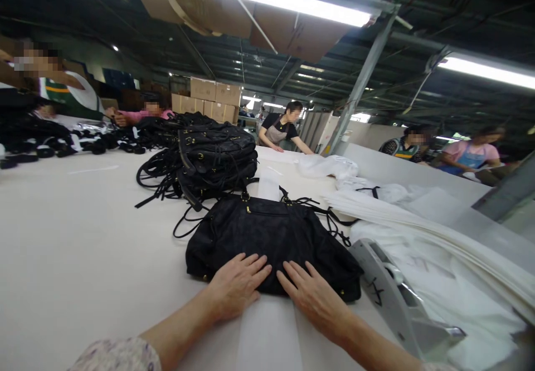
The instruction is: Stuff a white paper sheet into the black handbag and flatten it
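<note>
Resting flat, fingers spread, left hand (236,284) and right hand (311,298) press the unlabelled black handbag (271,237).

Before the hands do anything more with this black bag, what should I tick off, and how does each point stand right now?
1. Both hands on the bag: ok. Left hand and right hand lie flat on the black bag.
2. Bag lying flat on the table: ok.
3. Straps free of tangles: not ok, they trail loosely behind.
4. Zip closed: cannot tell.
5. Pile of bags apart from this one: ok.
6. White sheet under the bag: cannot tell.
</note>
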A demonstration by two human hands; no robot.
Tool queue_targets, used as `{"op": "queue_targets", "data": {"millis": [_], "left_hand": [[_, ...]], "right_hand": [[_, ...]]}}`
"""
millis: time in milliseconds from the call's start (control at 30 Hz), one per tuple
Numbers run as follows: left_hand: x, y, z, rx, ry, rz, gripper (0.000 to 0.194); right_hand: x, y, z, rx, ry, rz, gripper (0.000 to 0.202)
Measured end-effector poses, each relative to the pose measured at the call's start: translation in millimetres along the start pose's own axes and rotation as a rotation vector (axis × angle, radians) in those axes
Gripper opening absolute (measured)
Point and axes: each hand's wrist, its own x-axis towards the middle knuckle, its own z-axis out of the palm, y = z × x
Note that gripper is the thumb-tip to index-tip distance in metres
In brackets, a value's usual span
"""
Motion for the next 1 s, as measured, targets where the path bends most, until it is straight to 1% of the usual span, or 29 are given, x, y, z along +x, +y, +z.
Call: {"op": "queue_targets", "data": {"millis": [100, 167, 233, 300, 367, 400, 467, 533, 600, 667, 767, 833, 867, 933, 1000], "left_hand": [[-2, 0, -0.1, -0.030, 0.005, -0.011, 0.056], [-4, 1, -4.2, -0.038, 0.014, -0.018, 0.060], [-5, 4, -10.5, -0.027, 0.012, -0.032, 0.069], [-6, 7, -16.0, -0.011, -0.001, -0.065, 0.081], [-8, 8, -17.5, -0.007, -0.008, -0.093, 0.088], [-9, 8, -16.4, -0.010, 0.000, -0.093, 0.088], [-10, 6, -11.5, -0.013, 0.023, -0.062, 0.080], [-11, 4, -5.6, -0.008, 0.043, -0.021, 0.068], [-11, 3, -1.2, 0.002, 0.049, 0.008, 0.062], [-11, 3, 0.6, 0.022, 0.056, 0.024, 0.061], [-13, 6, 1.1, 0.096, 0.092, 0.037, 0.062], [-15, 9, 2.0, 0.176, 0.136, 0.063, 0.059], [-16, 11, 2.9, 0.227, 0.163, 0.082, 0.054], [-15, 13, 5.5, 0.334, 0.232, 0.130, 0.041], [-11, 13, 9.5, 0.428, 0.309, 0.181, 0.031]], "right_hand": [[1, 1, 10, -0.045, 0.043, 0.033, 0.036], [6, 7, 10, -0.050, 0.054, 0.007, 0.033], [14, 16, 2, -0.055, 0.074, -0.032, 0.032], [21, 23, -11, -0.078, 0.111, -0.057, 0.032], [22, 21, -21, -0.112, 0.153, -0.052, 0.034], [20, 16, -23, -0.126, 0.169, -0.042, 0.035], [10, 1, -19, -0.137, 0.226, -0.016, 0.037], [-2, -14, -8, -0.132, 0.310, 0.023, 0.037], [-11, -23, 0, -0.117, 0.374, 0.070, 0.038], [-13, -23, 1, -0.096, 0.382, 0.096, 0.040], [-9, -18, -8, -0.081, 0.363, 0.089, 0.042], [-8, -18, -9, -0.088, 0.418, 0.089, 0.044], [-9, -19, -7, -0.096, 0.458, 0.092, 0.045], [-13, -23, 6, -0.124, 0.524, 0.092, 0.048], [-19, -26, 22, -0.179, 0.535, 0.056, 0.049]]}}
